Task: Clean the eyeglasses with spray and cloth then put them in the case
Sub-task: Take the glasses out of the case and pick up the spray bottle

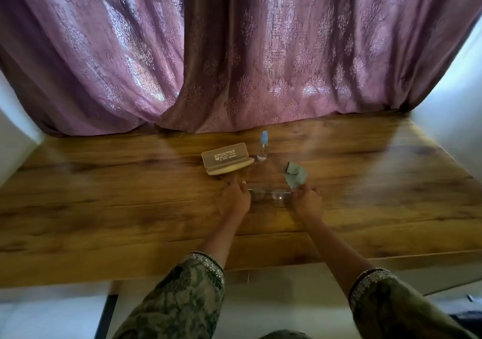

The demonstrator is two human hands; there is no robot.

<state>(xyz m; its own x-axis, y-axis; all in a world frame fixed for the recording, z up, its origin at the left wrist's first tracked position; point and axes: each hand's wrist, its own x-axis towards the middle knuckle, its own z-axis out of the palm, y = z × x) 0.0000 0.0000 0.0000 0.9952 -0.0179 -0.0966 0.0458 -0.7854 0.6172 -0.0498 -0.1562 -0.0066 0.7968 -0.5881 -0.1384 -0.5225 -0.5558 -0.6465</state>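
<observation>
Two hands pinch the eyeglasses (270,195) by their ends with curled fingers (302,190); left hand (234,200), right hand (307,202) near cloth (296,175).

The person's two arms reach forward, almost parallel, bare from the patterned sleeves (187,294) to the wrists. The left hand (236,200) lies palm down, with its fingers holding one end of the eyeglasses (270,195). The right hand (307,201) mirrors it, its fingers curled on the other end

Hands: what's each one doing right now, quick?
Left hand: pinching the eyeglasses at their left end.
Right hand: pinching their right end.
</observation>
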